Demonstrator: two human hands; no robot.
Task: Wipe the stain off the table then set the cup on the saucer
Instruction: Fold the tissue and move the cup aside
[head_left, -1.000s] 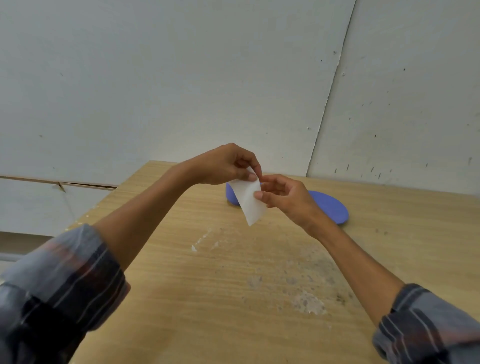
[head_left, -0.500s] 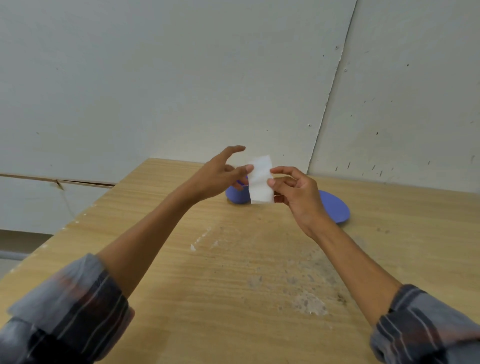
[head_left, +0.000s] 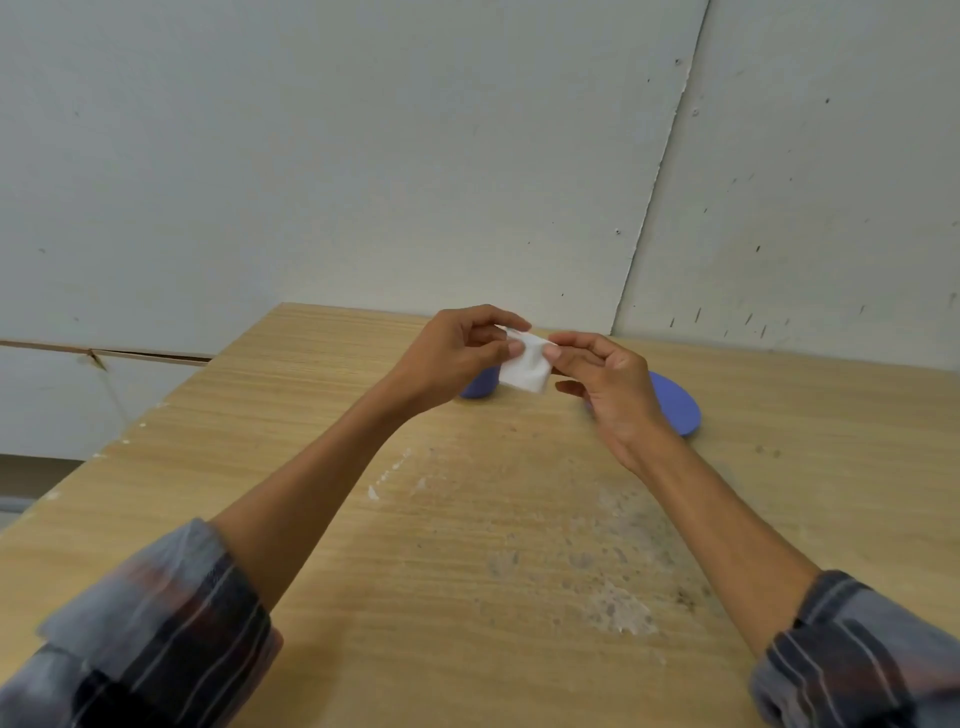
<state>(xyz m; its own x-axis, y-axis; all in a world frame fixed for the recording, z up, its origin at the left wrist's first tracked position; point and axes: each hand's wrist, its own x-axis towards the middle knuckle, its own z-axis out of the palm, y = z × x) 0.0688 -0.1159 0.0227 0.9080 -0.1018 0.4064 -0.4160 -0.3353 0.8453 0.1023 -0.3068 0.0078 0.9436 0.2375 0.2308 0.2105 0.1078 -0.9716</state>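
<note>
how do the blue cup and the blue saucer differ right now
The cup sits left, mostly hidden behind the left hand; the saucer sits right, partly hidden by the right hand. The cup stands taller; the saucer lies flat and wide. They stand apart. Both are blue and rest on the table.

Open tabletop in front, clutter only at the back

I'm seeing the table (head_left: 322, 509) lying bare under my raised arms; the blue cup (head_left: 480, 385) and saucer (head_left: 675, 402) are sitting far back, just before the wall (head_left: 363, 156).

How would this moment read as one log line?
both hands: left hand and right hand pinch white tissue above table | stain unwiped
</note>
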